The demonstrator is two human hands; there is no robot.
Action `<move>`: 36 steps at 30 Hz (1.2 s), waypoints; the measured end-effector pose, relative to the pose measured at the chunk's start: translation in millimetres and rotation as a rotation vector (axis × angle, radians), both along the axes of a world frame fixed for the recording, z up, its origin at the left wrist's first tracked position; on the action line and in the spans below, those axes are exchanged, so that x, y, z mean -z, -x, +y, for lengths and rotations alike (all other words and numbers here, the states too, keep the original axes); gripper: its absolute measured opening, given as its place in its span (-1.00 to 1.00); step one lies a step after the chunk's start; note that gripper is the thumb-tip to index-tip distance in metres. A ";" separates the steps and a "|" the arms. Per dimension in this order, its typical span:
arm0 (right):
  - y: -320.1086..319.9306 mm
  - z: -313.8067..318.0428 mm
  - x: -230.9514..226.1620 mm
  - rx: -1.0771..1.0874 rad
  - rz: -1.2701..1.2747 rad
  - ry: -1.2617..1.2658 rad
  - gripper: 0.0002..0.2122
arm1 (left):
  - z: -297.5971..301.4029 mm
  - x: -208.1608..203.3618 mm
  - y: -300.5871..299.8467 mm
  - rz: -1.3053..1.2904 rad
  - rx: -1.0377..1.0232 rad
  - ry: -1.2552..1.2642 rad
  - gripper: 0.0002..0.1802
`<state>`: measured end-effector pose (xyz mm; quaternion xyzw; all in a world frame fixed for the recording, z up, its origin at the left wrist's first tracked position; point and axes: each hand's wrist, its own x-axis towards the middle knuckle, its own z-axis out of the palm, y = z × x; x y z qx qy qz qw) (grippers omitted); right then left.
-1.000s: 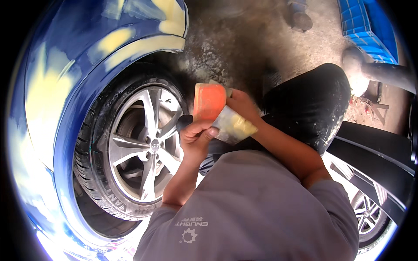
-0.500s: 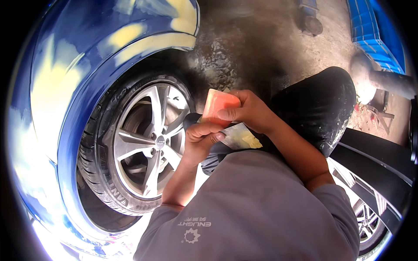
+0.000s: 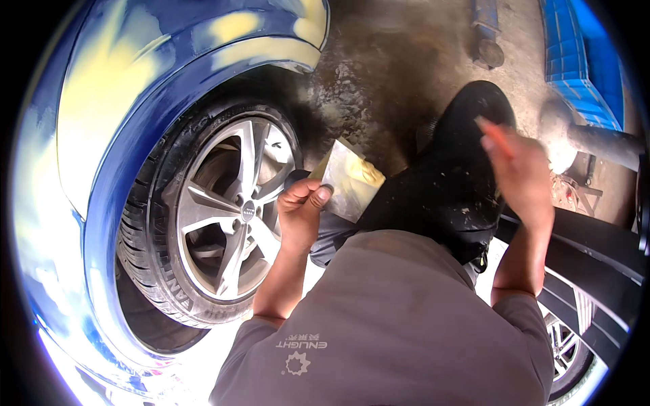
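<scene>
My left hand (image 3: 301,211) grips the near left edge of a thin, flat mixing plate (image 3: 342,193), thumb on top. A lump of yellow putty (image 3: 366,171) lies near the plate's far right edge, with paler smears around it. Well to the right, above my thigh, my right hand (image 3: 525,179) is closed on an orange-red spreader (image 3: 498,139). Motion smears that hand, and the spreader shows nearly edge-on. To the left of my left hand stands a car wheel (image 3: 230,210) under a blue fender (image 3: 152,88) with yellow and pale patches.
My bent knee in dark trousers (image 3: 467,155) rises between the hands. A dusty concrete floor (image 3: 399,27) lies ahead. Far right are a blue crate-like container (image 3: 582,68) and a grey pipe (image 3: 606,145). Dark panels (image 3: 596,250) and another car wheel (image 3: 560,348) show at the lower right.
My right hand has swung away to the right with the spreader, parting from the left hand. The plate in my left hand has come up and turned, showing more of its face.
</scene>
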<state>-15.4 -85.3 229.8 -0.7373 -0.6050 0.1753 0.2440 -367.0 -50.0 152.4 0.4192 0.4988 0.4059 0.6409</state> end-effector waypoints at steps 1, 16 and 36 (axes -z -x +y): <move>2.6 -6.3 9.8 -0.002 -0.005 0.002 -0.87 | 0.4 -0.7 -3.1 0.013 -0.018 -0.012 -0.91; 128.1 28.4 11.5 -0.300 0.334 -0.683 -0.70 | -7.6 -57.1 -25.6 0.156 -0.228 -0.335 -0.86; 115.2 67.5 36.3 -0.302 1.145 0.050 -0.77 | 8.2 -39.2 25.1 0.564 -0.299 -0.649 -0.93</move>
